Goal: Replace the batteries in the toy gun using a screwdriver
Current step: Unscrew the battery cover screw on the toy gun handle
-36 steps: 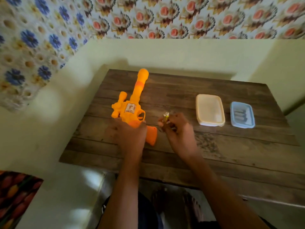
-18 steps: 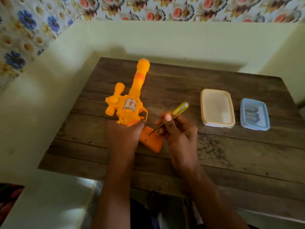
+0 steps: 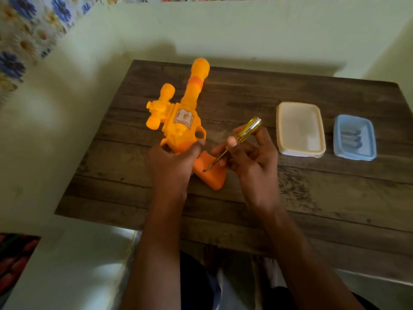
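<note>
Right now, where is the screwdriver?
In the head view, the right hand holds the screwdriver mid-table, its tip on the toy gun, left of the cream box.

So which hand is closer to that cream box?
Right. The right hand holds the screwdriver just beside the cream box; the left hand grips the toy gun farther off.

Toy gun [image 3: 181, 121] lies on table [image 3: 245, 92], left of centre, barrel toward the far edge. Left hand [image 3: 172, 166] grips its body. Right hand [image 3: 252, 162], just beside it, holds screwdriver [image 3: 245, 130], tip on the gun's grip. Further right sits larger box [image 3: 300, 129], then smaller box [image 3: 354, 157] with what may be batteries [image 3: 352, 138] inside.
</note>
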### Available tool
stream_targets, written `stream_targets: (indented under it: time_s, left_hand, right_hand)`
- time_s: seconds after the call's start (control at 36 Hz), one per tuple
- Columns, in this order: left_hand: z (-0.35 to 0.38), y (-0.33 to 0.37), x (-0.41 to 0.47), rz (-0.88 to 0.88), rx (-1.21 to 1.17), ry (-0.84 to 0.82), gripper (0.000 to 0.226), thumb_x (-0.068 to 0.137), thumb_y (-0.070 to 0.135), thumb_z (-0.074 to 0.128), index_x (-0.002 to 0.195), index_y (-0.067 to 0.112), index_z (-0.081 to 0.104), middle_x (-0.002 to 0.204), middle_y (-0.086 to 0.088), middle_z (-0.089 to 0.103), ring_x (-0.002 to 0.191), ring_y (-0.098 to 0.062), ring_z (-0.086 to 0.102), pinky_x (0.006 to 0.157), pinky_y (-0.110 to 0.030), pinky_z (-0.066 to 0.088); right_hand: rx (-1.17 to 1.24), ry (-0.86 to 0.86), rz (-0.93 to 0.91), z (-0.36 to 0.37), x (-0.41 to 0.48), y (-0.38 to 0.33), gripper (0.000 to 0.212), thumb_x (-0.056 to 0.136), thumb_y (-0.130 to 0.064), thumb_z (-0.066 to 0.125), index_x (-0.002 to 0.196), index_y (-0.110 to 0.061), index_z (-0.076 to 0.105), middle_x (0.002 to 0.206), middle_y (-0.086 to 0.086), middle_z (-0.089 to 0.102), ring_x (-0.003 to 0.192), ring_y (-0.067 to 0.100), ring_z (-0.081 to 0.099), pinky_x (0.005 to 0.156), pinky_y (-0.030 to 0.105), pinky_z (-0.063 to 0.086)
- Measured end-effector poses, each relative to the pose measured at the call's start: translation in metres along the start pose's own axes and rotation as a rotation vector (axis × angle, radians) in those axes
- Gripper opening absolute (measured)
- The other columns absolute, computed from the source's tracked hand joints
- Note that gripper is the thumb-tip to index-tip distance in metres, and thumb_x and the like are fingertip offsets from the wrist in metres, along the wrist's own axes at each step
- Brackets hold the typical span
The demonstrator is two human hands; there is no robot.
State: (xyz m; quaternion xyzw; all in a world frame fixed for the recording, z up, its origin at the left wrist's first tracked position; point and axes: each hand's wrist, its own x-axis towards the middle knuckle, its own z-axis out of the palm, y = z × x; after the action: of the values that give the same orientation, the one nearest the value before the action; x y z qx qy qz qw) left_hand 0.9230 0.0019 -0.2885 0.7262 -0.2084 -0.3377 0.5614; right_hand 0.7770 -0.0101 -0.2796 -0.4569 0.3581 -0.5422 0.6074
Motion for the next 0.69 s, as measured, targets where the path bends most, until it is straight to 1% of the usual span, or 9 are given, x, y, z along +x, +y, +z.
stream_targets:
  time_s: [0.06, 0.11, 0.17, 0.22, 0.39, 0.47, 0.58, 0.64, 0.69]
  left_hand:
    - [0.0009, -0.0009, -0.0007, -0.005, -0.015, -0.023, 0.03, 0.052, 0.038, 0.093, 0.077, 0.032, 0.078, 0.081, 0.014, 0.079, 0.081, -0.012, 0.078, 0.083, -0.054, 0.064]
    - [0.0017, -0.0009, -0.0007, -0.019, -0.034, -0.032, 0.037, 0.045, 0.044, 0.091, 0.078, 0.037, 0.079, 0.083, 0.012, 0.08, 0.082, -0.015, 0.079, 0.082, -0.056, 0.064]
    - [0.0025, -0.0003, -0.001, -0.036, -0.044, -0.018, 0.051, 0.041, 0.047, 0.091, 0.086, 0.027, 0.076, 0.088, 0.007, 0.08, 0.085, -0.018, 0.079, 0.081, -0.056, 0.064]
    - [0.0021, 0.0001, -0.002, -0.028, -0.05, -0.02, 0.047, 0.048, 0.04, 0.094, 0.087, 0.024, 0.073, 0.085, 0.008, 0.08, 0.084, -0.018, 0.079, 0.081, -0.056, 0.064]
    - [0.0018, -0.001, -0.0018, -0.022, -0.076, -0.034, 0.038, 0.052, 0.033, 0.092, 0.082, 0.023, 0.073, 0.081, 0.01, 0.08, 0.084, -0.02, 0.079, 0.083, -0.058, 0.063]
    - [0.0019, -0.0029, -0.001, 0.001, -0.071, -0.061, 0.039, 0.05, 0.039, 0.092, 0.082, 0.023, 0.078, 0.086, 0.004, 0.081, 0.085, -0.022, 0.08, 0.083, -0.06, 0.063]
    - [0.0026, -0.0064, 0.0007, 0.006, -0.068, -0.075, 0.034, 0.053, 0.041, 0.092, 0.083, 0.03, 0.08, 0.089, 0.004, 0.081, 0.087, -0.02, 0.08, 0.084, -0.059, 0.063]
    - [0.0029, -0.0069, 0.0008, -0.003, -0.059, -0.082, 0.04, 0.054, 0.041, 0.092, 0.09, 0.027, 0.08, 0.092, 0.004, 0.082, 0.089, -0.02, 0.079, 0.085, -0.057, 0.063]
    - [0.0033, -0.0069, 0.0005, -0.002, -0.055, -0.086, 0.049, 0.054, 0.043, 0.092, 0.097, 0.022, 0.08, 0.095, 0.002, 0.082, 0.09, -0.02, 0.079, 0.086, -0.057, 0.063]
  right_hand:
    - [0.003, -0.005, -0.003, -0.0013, -0.0007, 0.0, 0.021, 0.102, -0.005, 0.059, 0.117, 0.004, 0.048, 0.09, 0.028, 0.075, 0.08, 0.044, 0.071, 0.069, 0.041, 0.057]
    - [0.005, -0.016, -0.012, -0.0016, -0.0011, -0.0003, 0.021, 0.102, -0.003, 0.059, 0.117, 0.005, 0.047, 0.089, 0.026, 0.075, 0.077, 0.035, 0.072, 0.067, 0.038, 0.057]
    - [0.003, -0.021, -0.026, -0.0017, -0.0012, -0.0008, 0.02, 0.102, -0.002, 0.058, 0.117, 0.004, 0.047, 0.088, 0.025, 0.076, 0.075, 0.029, 0.073, 0.066, 0.036, 0.057]
    - [0.002, -0.016, -0.037, -0.0019, -0.0007, -0.001, 0.019, 0.102, -0.001, 0.058, 0.117, 0.003, 0.048, 0.087, 0.026, 0.075, 0.074, 0.027, 0.073, 0.065, 0.035, 0.057]
    - [-0.008, -0.016, -0.03, -0.0032, 0.0004, 0.0011, 0.021, 0.102, -0.003, 0.058, 0.117, 0.004, 0.047, 0.088, 0.025, 0.075, 0.071, 0.034, 0.07, 0.066, 0.041, 0.057]
    - [-0.013, -0.03, -0.032, -0.0029, 0.0006, 0.0, 0.023, 0.101, -0.002, 0.06, 0.119, 0.005, 0.047, 0.089, 0.029, 0.075, 0.078, 0.037, 0.073, 0.069, 0.041, 0.058]
    - [-0.14, -0.054, -0.109, -0.0025, -0.0004, -0.0023, 0.018, 0.101, 0.0, 0.061, 0.114, 0.004, 0.049, 0.092, 0.023, 0.075, 0.081, 0.027, 0.075, 0.072, 0.044, 0.06]
    - [-0.29, -0.067, -0.205, -0.0029, -0.0001, -0.0034, 0.015, 0.099, -0.002, 0.064, 0.11, 0.001, 0.055, 0.096, 0.015, 0.073, 0.09, 0.027, 0.072, 0.077, 0.051, 0.059]
    - [-0.369, -0.074, -0.246, -0.0025, -0.0007, -0.0057, 0.015, 0.095, -0.003, 0.069, 0.107, -0.002, 0.061, 0.097, 0.007, 0.071, 0.092, 0.022, 0.071, 0.08, 0.052, 0.058]
